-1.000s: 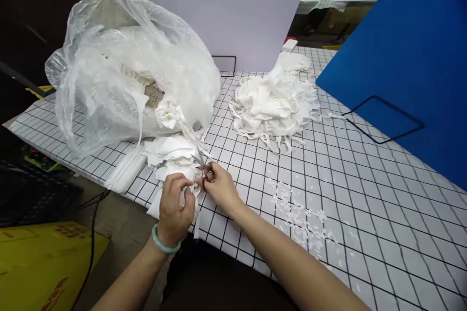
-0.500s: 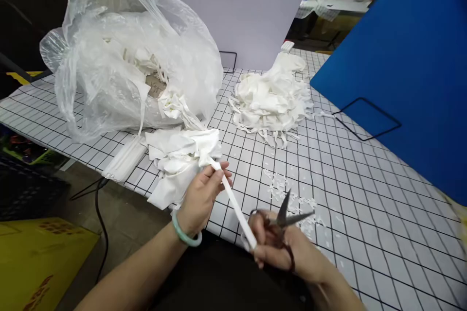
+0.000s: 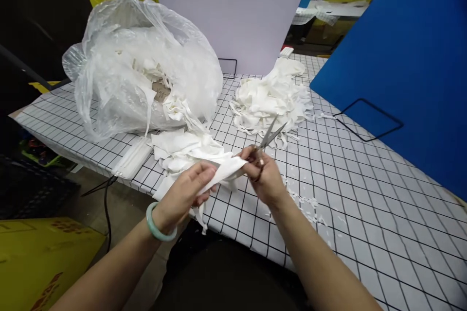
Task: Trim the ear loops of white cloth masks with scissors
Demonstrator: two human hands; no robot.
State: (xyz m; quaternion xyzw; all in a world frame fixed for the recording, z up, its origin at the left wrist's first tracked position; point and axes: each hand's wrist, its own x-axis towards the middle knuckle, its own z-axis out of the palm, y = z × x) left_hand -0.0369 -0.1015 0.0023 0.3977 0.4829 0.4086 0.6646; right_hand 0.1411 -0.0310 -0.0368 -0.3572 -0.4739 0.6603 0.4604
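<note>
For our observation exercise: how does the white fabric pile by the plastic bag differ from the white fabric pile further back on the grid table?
The near pile lies at the table's front edge beside the plastic bag, with the left hand on a piece drawn from it; the far pile sits untouched mid-table. The near pile looks flatter; the far pile is more heaped, with loose strips fringing it. Both are white fabric pieces.

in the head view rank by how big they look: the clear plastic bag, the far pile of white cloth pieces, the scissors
1. clear plastic bag
2. pile of white cloth pieces
3. scissors, smallest even though nearest the camera
</note>
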